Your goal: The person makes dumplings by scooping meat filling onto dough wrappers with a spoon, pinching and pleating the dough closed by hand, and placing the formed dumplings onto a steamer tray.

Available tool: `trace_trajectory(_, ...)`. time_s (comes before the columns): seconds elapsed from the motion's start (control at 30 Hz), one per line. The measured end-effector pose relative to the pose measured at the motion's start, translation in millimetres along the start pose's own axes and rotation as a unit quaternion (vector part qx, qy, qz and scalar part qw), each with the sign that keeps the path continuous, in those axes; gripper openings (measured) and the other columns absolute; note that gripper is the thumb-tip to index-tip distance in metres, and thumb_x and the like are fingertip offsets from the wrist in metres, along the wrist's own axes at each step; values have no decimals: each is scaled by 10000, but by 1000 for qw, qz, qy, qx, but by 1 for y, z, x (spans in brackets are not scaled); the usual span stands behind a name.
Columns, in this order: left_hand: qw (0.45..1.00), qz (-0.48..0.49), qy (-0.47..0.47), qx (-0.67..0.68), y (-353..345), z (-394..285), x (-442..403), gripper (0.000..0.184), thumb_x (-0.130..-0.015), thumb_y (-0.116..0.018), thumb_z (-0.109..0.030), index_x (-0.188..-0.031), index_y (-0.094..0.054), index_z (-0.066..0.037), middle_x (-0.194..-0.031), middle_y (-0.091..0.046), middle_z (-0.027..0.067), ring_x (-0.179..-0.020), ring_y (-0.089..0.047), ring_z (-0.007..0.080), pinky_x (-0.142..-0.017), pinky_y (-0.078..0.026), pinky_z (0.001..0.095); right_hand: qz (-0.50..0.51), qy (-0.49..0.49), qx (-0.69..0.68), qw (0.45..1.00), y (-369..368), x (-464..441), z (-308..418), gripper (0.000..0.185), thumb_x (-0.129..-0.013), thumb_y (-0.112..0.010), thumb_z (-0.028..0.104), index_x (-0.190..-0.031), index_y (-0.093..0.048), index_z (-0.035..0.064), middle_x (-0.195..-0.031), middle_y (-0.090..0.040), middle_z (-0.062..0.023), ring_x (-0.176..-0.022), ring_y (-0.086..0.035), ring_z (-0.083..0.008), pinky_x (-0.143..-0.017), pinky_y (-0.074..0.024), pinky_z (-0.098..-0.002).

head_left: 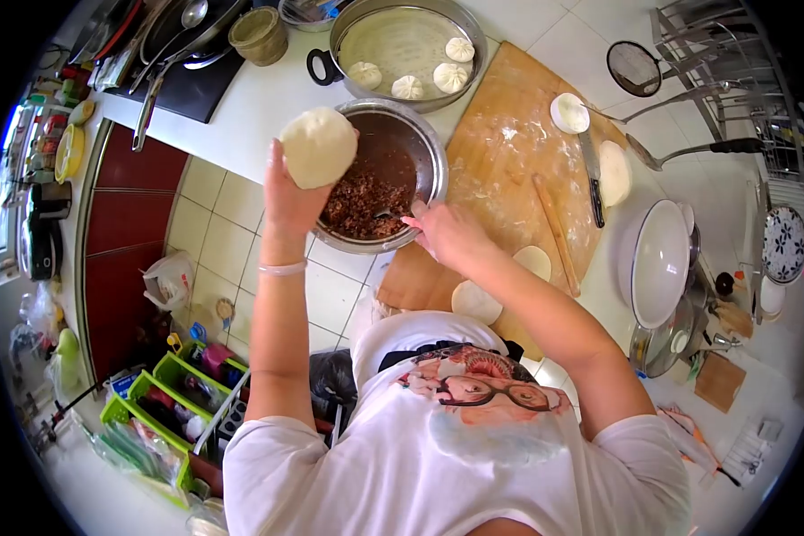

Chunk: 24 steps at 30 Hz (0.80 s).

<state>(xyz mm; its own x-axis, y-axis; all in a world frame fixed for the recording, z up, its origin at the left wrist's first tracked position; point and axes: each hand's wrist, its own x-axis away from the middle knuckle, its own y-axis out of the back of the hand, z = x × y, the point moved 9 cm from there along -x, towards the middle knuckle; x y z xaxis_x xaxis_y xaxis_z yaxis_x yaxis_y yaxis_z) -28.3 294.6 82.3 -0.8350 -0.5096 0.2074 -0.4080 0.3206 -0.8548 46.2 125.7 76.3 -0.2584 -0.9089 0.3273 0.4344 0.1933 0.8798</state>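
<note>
A flat round dough wrapper rests on my left hand, which is raised at the left side of a metal bowl. Dark minced filling lies in that bowl. At the bowl's lower right rim, my right hand has its fingers closed round the handle of a utensil whose metal end sits in the filling. Further dough rounds lie near the front edge of the wooden board. A rolling pin is on the board to the right of my right hand.
Behind the bowl stands a steamer pan with several pleated buns. A knife and a small flour container are on the board's right side. Beyond it is a large white bowl. Pans stand at the upper left.
</note>
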Motion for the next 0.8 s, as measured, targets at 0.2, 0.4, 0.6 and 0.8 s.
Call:
trace_trajectory(0.2, 998, -22, -60, -27, 12, -30, -1, 771, -978, -289, -616, -1457, -321, -13, -1449, -418, 221, -1338, -405, 431, -1143, -307, 506, -29, 40, 39, 998, -27, -18, 3, 218, -949, -472, 144, -918, -616, -16, -847, -657, -192, -801, -674, -366, -700, -541, -458)
trace_trajectory(0.4, 991, -61, -88, 77, 35, -34, 10, 832, -957, -233, -672, -1475, -305, -24, -1487, -372, 209, -1372, -342, 450, -1163, -265, 512, -36, 7, -79, 996, 16, -37, 19, 288, -976, -480, 199, -845, -642, 1, -823, -652, -205, -785, -666, -374, -708, -541, -458)
trace_trajectory(0.6, 985, -113, -108, 75, 53, -36, 20, 850, -955, -228, -673, -1486, -277, -11, -1505, -338, 217, -1395, -299, 442, -1166, -257, 519, -57, 78, -115, 989, -22, -59, 42, 320, -986, -493, 241, -849, -659, 4, -793, -664, -206, -754, -670, -377, -700, -543, -466)
trace_trajectory(0.8, 980, -128, -118, 93, 73, -38, 33, 826, -967, -249, -648, -1487, -273, -6, -1500, -343, 216, -1412, -273, 427, -1173, -249, 512, 10, 28, -170, 985, -55, -54, 27, 366, -974, -520, 260, -780, -659, -17, -773, -656, -239, -765, -653, -414, -701, -520, -486)
